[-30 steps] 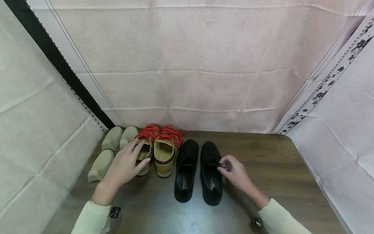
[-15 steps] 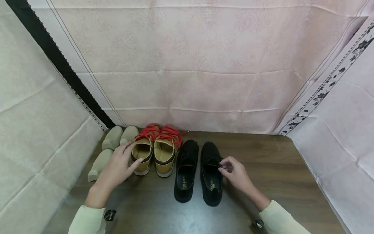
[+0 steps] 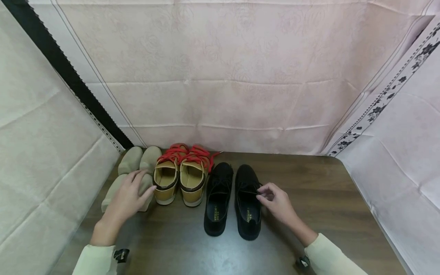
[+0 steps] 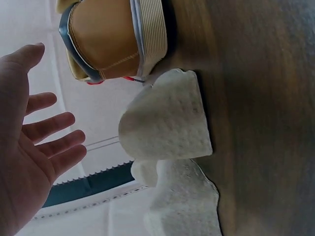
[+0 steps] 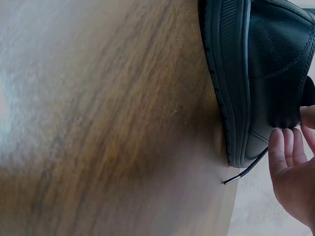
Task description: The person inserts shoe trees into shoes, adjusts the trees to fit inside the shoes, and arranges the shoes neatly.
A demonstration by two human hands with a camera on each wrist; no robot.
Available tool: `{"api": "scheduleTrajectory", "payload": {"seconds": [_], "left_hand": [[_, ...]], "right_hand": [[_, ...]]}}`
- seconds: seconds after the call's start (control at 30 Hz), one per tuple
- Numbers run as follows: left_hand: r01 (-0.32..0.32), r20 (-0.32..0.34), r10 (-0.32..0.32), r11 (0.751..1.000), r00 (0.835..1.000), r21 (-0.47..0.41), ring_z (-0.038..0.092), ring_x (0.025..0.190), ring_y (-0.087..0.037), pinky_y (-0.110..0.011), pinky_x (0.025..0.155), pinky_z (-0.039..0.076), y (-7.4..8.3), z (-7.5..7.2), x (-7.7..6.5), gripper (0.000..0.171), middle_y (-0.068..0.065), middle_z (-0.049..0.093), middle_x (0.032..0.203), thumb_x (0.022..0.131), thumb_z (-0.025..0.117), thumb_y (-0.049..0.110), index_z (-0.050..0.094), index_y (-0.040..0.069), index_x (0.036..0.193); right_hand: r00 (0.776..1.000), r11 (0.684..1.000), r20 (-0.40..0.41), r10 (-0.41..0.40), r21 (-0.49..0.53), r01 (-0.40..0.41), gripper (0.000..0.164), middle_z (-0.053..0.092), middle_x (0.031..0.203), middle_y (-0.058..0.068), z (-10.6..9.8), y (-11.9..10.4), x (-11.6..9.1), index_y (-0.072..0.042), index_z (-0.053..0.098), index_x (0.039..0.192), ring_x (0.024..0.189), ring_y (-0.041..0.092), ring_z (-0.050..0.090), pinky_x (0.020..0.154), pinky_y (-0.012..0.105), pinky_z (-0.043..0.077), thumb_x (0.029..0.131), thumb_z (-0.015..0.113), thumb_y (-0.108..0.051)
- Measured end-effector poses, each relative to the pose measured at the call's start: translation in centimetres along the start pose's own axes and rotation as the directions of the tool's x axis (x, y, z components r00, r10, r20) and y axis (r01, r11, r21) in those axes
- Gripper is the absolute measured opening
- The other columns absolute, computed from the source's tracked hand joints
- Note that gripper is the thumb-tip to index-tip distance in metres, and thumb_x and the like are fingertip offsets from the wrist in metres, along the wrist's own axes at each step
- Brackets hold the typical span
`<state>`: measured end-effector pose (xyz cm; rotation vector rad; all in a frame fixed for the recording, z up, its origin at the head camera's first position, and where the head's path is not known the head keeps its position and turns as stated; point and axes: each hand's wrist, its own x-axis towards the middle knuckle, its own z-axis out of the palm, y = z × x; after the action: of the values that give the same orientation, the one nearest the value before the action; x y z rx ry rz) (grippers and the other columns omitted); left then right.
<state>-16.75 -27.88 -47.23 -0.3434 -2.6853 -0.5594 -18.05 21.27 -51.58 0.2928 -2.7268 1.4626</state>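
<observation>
Wood-grain surface (image 3: 309, 191) bears black shoes (image 3: 219, 202), tan shoes (image 3: 192, 177), pale moulded forms (image 3: 130, 160).

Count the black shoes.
2: the right black shoe, with the right hand at its side, and the left black shoe, between it and the tan shoes.

Creased pale cloth (image 3: 240, 103) behind a wood-grained tabletop (image 3: 319, 191).

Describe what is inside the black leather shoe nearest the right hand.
The black leather shoe shows a dark insole with gold lettering near the heel; its toe interior is covered by the upper.
</observation>
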Motion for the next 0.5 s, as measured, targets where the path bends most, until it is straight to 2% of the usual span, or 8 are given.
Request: {"api": "scheduleTrajectory", "payload": {"seconds": [0.27, 0.37, 0.5], "left_hand": [[0.024, -0.035, -0.024, 1.0, 0.999, -0.014, 0.056, 0.117, -0.052, -0.067, 0.096, 0.046, -0.9, 0.1, -0.3, 0.06, -0.033, 0.059, 0.126, 0.089, 0.081, 0.022, 0.056, -0.006, 0.136], [0.073, -0.025, -0.074, 0.997, 0.997, -0.022, 0.056, 0.117, -0.053, -0.067, 0.095, 0.046, -1.1, 0.0, -0.4, 0.062, -0.034, 0.058, 0.126, 0.089, 0.081, 0.022, 0.055, -0.007, 0.137], [0.156, 0.02, -0.156, 0.988, 0.988, -0.021, 0.054, 0.117, -0.055, -0.069, 0.094, 0.045, -1.3, 0.1, -0.5, 0.064, -0.037, 0.055, 0.128, 0.09, 0.08, 0.024, 0.053, -0.007, 0.139]], "right_hand": [[1.0, 1.0, -0.006, -0.013, -0.002, 0.013, 0.018, 0.069, 0.107, -0.001, 0.0, 0.0, 0.1, -0.018, 0.068, 0.109, 0.096, 0.013, 0.068, 0.087, 0.023, 0.058, 0.094, 0.077, -0.012], [1.0, 1.0, -0.002, -0.02, -0.009, 0.02, 0.018, 0.069, 0.106, -0.002, 0.0, 0.0, 0.1, -0.019, 0.069, 0.109, 0.095, 0.013, 0.068, 0.086, 0.023, 0.058, 0.094, 0.076, -0.013], [1.0, 1.0, -0.002, -0.019, -0.018, 0.019, 0.018, 0.069, 0.106, -0.002, 0.0, 0.1, 0.1, -0.019, 0.069, 0.109, 0.095, 0.013, 0.068, 0.087, 0.025, 0.058, 0.094, 0.077, -0.013]]}}
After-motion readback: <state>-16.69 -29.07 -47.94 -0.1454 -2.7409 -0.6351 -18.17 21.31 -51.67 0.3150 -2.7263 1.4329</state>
